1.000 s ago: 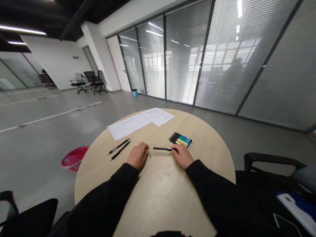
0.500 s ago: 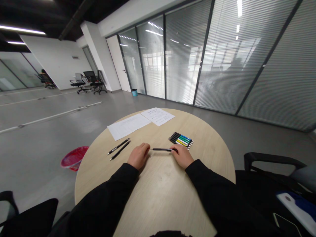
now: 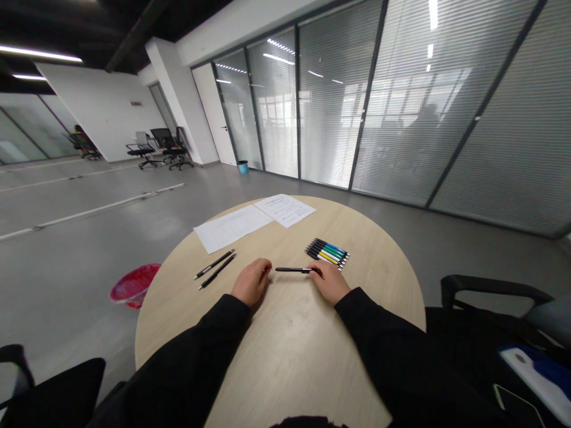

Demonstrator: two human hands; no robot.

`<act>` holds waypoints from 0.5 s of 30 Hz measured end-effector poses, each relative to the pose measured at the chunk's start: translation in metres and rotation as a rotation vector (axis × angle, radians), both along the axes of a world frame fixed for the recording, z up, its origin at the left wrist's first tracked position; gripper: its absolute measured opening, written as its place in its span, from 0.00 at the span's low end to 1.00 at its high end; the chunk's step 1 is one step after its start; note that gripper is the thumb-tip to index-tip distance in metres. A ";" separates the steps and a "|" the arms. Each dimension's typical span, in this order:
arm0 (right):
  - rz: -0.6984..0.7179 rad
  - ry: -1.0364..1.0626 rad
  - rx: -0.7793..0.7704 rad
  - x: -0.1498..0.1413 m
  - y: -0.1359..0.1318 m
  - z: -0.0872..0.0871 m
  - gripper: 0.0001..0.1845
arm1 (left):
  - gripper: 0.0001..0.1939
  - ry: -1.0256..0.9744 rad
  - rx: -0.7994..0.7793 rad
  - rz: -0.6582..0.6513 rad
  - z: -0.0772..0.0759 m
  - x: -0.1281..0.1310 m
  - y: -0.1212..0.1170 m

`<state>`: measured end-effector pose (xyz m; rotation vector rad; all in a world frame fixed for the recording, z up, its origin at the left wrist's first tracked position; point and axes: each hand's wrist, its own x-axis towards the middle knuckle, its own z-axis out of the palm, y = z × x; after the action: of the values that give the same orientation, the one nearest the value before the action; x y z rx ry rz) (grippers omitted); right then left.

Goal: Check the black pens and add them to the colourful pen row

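My right hand (image 3: 329, 283) rests on the round pale wood table (image 3: 294, 356), its fingers closed on the rear end of a black pen (image 3: 294, 270). The pen lies nearly level, with its thin tip pointing at my left hand (image 3: 251, 283). That hand is curled, knuckles up, and its fingers hide whatever may lie under them. Two more black pens (image 3: 215, 269) lie side by side left of it. A tight row of several pens with coloured barrels (image 3: 327, 254) lies beyond my right hand.
Two white printed sheets (image 3: 232, 229) lie at the far side of the table. A red bin (image 3: 134, 286) stands on the floor at left. Black chair arms (image 3: 491, 284) flank the table, and glass partitions with blinds (image 3: 423, 107) run behind it.
My left hand has shifted slightly toward the pen tip, and the small grey piece beside it no longer shows. The black pen has turned to lie more level.
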<state>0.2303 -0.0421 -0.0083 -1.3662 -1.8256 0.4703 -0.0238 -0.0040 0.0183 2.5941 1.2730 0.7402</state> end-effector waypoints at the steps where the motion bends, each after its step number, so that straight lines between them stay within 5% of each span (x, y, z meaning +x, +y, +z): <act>1: 0.003 0.002 0.002 0.000 0.000 0.000 0.09 | 0.07 -0.008 -0.002 0.000 0.000 0.000 0.000; 15: 0.012 0.030 0.021 -0.001 -0.002 0.003 0.10 | 0.08 -0.164 -0.117 0.022 0.000 0.007 -0.004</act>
<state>0.2290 -0.0446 -0.0049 -1.3283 -1.8105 0.4736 -0.0169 -0.0083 0.0188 2.3779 1.2586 0.8364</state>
